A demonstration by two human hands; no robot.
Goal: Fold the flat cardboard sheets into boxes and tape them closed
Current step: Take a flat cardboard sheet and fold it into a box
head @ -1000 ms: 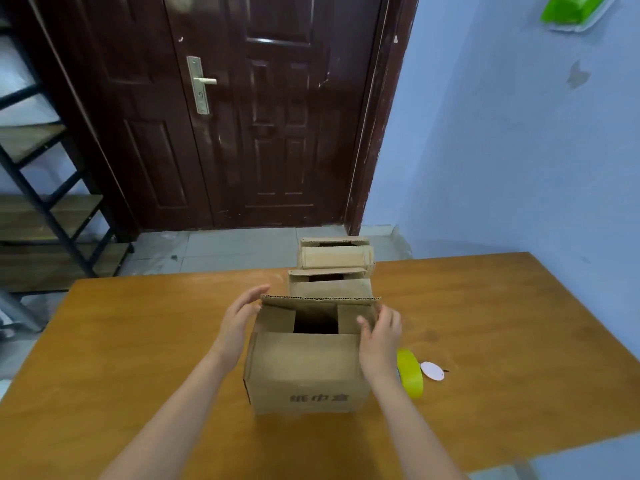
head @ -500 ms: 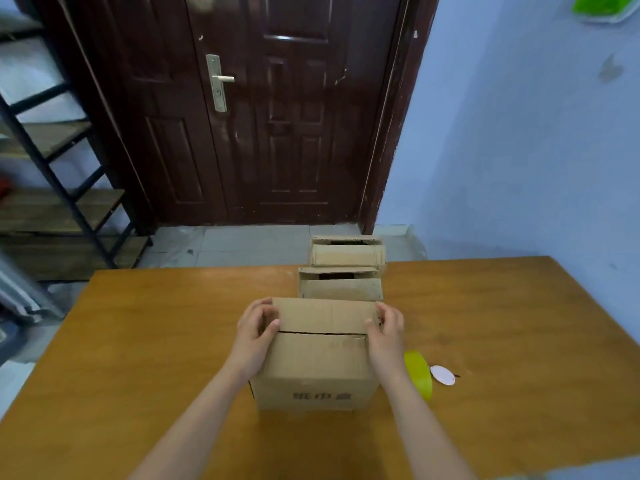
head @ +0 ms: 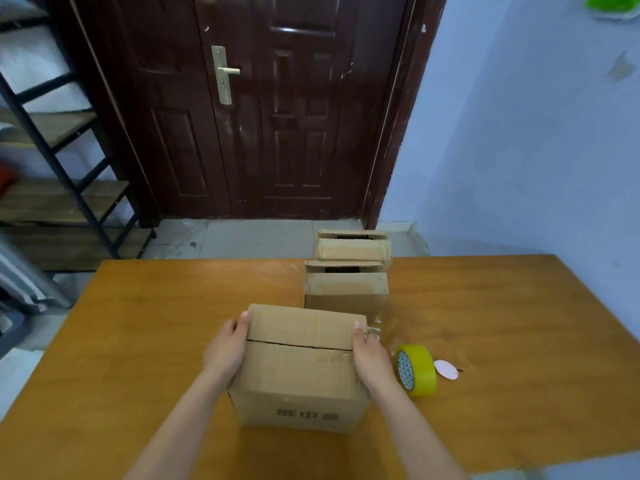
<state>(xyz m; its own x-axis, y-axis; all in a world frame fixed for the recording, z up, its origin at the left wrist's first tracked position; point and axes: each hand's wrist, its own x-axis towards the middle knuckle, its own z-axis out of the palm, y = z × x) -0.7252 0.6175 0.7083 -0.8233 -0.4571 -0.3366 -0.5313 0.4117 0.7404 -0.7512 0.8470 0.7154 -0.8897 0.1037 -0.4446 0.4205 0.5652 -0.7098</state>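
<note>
While both hands steady it: the brown cardboard box (head: pixel 300 362) with its top flaps folded shut sits on the orange-brown wooden desk (head: pixel 138 341), in the lower middle of the frame.
Left hand (head: pixel 227 351): pressed flat against the box's left side, fingers (head: pixel 242 322) together and fairly straight, tips reaching the top edge.
Right hand (head: pixel 370 358): pressed to the right side in the same way, fingers (head: pixel 358 329) together and resting on the top right corner.
Seam: the slit where the two top flaps meet runs left to right across the lid, from one hand to the other; no tape shows on it, so closing is judged not yet done.
Tape: the yellow roll of adhesive tape (head: pixel 415 370) stands on its edge on the desk just beside the right hand, lower right of centre, so the right hand is the nearer one for picking it up.
Next move, as a judgement: a strip would need to follow the seam's long axis, left to right, while the left hand keeps the flaps down.
Small item: a pale oval tag (head: pixel 446 369) lies just right of the roll.
Other boxes: two folded cardboard boxes (head: pixel 346 289) stand one behind the other at the desk's far edge, centre frame, their tops not fully closed.
Writing: dark printed characters on the near box's front face, too blurred to read with confidence.
</note>
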